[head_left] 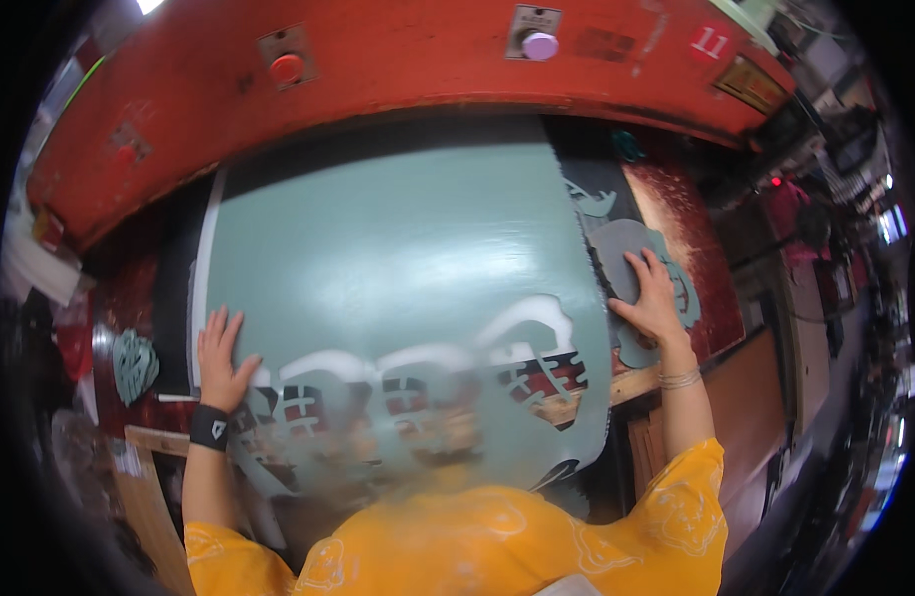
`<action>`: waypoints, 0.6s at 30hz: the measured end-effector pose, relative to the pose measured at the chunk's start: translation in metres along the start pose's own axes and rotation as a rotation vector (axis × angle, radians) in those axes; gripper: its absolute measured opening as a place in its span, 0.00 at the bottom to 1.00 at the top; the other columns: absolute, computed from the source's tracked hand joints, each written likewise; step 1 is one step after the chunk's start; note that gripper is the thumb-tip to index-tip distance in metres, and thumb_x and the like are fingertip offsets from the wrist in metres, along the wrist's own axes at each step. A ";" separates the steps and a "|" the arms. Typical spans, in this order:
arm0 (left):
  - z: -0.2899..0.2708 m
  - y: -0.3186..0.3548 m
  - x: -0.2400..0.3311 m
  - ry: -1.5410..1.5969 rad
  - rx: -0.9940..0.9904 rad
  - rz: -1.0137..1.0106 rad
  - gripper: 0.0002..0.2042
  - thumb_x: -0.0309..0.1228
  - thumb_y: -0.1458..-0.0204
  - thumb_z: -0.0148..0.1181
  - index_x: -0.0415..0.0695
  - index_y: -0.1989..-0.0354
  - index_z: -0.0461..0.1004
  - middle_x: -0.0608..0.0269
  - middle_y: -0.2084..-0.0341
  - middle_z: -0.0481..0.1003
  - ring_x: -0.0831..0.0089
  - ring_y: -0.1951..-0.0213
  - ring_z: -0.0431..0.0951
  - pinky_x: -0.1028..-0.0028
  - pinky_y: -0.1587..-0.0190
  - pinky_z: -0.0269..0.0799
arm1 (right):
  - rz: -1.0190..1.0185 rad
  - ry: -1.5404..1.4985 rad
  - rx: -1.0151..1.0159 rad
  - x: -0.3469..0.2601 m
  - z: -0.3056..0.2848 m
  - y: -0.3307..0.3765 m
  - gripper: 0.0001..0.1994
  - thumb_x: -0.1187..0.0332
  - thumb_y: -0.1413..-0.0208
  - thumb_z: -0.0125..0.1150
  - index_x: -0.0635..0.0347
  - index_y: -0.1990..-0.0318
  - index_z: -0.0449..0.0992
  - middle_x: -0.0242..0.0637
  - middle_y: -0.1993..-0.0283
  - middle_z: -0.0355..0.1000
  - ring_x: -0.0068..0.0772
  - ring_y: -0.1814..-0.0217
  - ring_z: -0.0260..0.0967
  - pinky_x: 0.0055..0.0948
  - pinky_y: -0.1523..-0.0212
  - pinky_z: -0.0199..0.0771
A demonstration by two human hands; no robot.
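Observation:
A large, shiny grey-green sheet (pixel 398 223) spreads over the work surface in front of me. Along its near part runs a row of cut-out shapes, with thin strips left between the holes. My left hand (pixel 222 363), with a black band at the wrist, lies on the sheet's left edge, fingers stretched out. To the right of the sheet, my right hand (pixel 653 303) rests over a rounded flat grey piece (pixel 616 240), its fingers spread and gripping nothing visible. Green cut scraps (pixel 681 283) lie beside and under that piece.
A red machine beam (pixel 408 70) crosses the far side, carrying a red button (pixel 287 68) and a pale purple button (pixel 539 46). A bundle of green scraps (pixel 135 366) sits at the left. Wooden boards (pixel 154 497) edge the near left.

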State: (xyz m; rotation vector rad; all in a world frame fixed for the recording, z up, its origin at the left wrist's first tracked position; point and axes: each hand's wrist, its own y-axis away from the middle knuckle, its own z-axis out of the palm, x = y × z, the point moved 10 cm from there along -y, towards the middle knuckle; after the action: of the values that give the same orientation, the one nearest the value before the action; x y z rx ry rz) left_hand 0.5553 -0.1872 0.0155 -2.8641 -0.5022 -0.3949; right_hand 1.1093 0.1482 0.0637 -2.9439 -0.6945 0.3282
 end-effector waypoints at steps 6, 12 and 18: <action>-0.004 -0.002 0.001 0.012 0.024 -0.001 0.33 0.39 0.55 0.63 0.51 0.37 0.62 0.51 0.35 0.56 0.52 0.32 0.51 0.50 0.33 0.40 | 0.035 -0.323 0.002 -0.007 -0.017 -0.014 0.34 0.65 0.69 0.71 0.55 0.46 0.73 0.48 0.35 0.61 0.48 0.34 0.58 0.36 0.35 0.58; -0.007 0.000 0.010 0.034 0.061 -0.015 0.33 0.44 0.53 0.63 0.52 0.37 0.63 0.50 0.36 0.57 0.52 0.33 0.52 0.50 0.32 0.40 | 0.055 -0.660 0.058 -0.106 -0.040 -0.013 0.31 0.68 0.68 0.69 0.62 0.48 0.75 0.53 0.36 0.61 0.45 0.33 0.58 0.37 0.34 0.54; -0.004 0.007 0.009 0.059 0.080 -0.019 0.33 0.48 0.52 0.61 0.52 0.36 0.62 0.50 0.35 0.56 0.53 0.32 0.50 0.48 0.33 0.39 | -0.236 -0.664 -0.130 -0.323 0.004 -0.009 0.30 0.63 0.69 0.71 0.58 0.50 0.77 0.47 0.37 0.63 0.44 0.35 0.61 0.37 0.36 0.58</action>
State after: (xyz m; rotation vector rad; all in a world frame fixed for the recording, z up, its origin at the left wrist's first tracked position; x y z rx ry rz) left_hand 0.5653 -0.1916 0.0214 -2.7636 -0.5233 -0.4508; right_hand 0.8223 0.0109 0.1209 -2.7987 -1.1509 1.3052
